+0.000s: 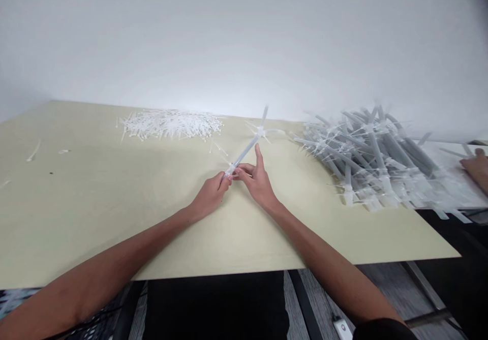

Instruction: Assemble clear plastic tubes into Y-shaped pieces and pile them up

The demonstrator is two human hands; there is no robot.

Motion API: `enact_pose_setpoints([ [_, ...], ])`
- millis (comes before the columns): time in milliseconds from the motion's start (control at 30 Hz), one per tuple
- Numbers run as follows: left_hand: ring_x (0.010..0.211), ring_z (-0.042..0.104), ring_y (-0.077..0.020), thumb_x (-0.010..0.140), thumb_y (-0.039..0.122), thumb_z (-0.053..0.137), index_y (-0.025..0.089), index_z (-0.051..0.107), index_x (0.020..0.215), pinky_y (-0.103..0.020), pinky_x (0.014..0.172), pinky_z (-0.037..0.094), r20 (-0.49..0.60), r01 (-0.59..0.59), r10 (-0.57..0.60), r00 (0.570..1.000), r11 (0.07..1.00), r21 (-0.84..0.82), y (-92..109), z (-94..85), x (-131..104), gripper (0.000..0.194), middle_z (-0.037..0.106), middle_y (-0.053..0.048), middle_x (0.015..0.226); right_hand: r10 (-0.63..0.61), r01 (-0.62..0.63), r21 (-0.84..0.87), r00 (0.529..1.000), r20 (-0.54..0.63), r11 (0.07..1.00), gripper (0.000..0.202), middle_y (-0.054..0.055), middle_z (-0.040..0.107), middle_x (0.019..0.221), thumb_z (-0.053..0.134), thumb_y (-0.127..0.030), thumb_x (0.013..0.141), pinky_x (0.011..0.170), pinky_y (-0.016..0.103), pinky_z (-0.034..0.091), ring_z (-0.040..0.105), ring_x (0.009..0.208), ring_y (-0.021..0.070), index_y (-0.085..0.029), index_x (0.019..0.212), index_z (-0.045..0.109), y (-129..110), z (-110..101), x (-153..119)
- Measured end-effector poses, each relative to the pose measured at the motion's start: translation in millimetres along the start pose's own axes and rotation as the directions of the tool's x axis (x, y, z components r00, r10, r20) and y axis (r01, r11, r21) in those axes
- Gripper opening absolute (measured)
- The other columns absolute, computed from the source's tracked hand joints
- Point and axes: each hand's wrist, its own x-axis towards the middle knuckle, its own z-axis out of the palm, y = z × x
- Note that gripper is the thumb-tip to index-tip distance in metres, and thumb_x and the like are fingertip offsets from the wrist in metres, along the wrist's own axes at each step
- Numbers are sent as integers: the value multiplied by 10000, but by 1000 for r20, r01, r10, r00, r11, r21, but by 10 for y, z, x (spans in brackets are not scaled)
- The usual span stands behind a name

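Observation:
My left hand is closed around the lower end of a grey, translucent tube, which slants up and away to the right. White cable ties ring the tube near its far end, their tails sticking out to the sides. Another white cable tie sits around it just beyond my left fingers. At that tie, the thumb and fingers of my right hand pinch what looks like its thin tail, while one finger points upward. The fingertips partly hide the pinched piece.
A heap of white cable ties lies at the back of the table. To the right is a large pile of similar tied tubes. A few loose ties are scattered on the left. Another person's hand shows at the right edge.

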Motion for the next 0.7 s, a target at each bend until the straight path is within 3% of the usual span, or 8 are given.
enact_pose_setpoints([
  [67,579,415,-138,902,483,302,205,437,728,-254,559,294,10,-1,1,1000,1000,-11,-9,2,3,355,445,28,616,-45,48,-71,998,40,996,737,11,654,958,567,-368,822,852,383,530,641,832,155,-297,1447,182,-13,0,-17],
  [200,568,395,-128,901,481,316,202,422,706,-252,543,285,35,14,-13,999,999,-43,-21,-4,3,357,432,31,616,-75,91,-187,993,94,978,472,9,637,951,522,-329,846,860,350,518,637,856,150,-280,1312,463,4,-36,-14],
  [700,545,372,-117,891,510,326,194,396,670,-254,534,274,93,59,-51,994,995,-86,17,-34,-2,392,398,38,586,-228,275,-435,961,157,857,314,19,647,928,464,-240,859,813,276,503,623,829,138,-239,1141,602,30,-81,-10],
])
